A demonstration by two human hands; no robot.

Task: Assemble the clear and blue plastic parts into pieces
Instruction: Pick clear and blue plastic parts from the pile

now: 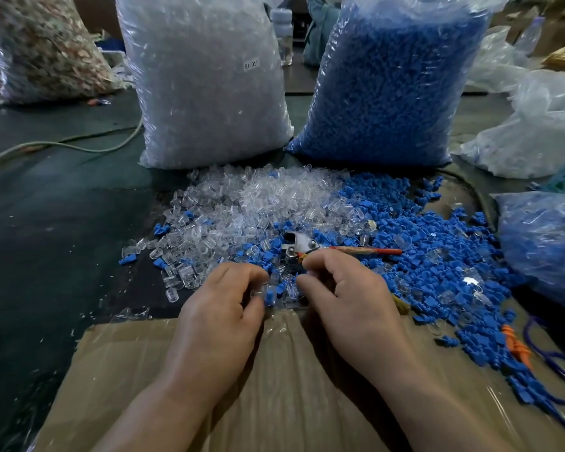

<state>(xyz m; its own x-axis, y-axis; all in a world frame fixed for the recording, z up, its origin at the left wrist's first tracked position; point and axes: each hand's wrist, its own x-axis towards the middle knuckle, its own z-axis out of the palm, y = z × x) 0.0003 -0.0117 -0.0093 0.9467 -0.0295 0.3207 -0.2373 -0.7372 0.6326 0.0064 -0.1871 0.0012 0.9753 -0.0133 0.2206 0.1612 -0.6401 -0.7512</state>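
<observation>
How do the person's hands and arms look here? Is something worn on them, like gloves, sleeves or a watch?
Both are bare. The left hand and the right hand have no gloves and no visible rings. The left forearm and right forearm show no sleeve, watch or bracelet down to the picture's edge.

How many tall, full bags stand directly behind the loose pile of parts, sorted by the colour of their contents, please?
Bag of clear parts: 1
Bag of blue parts: 1
Total: 2
</observation>
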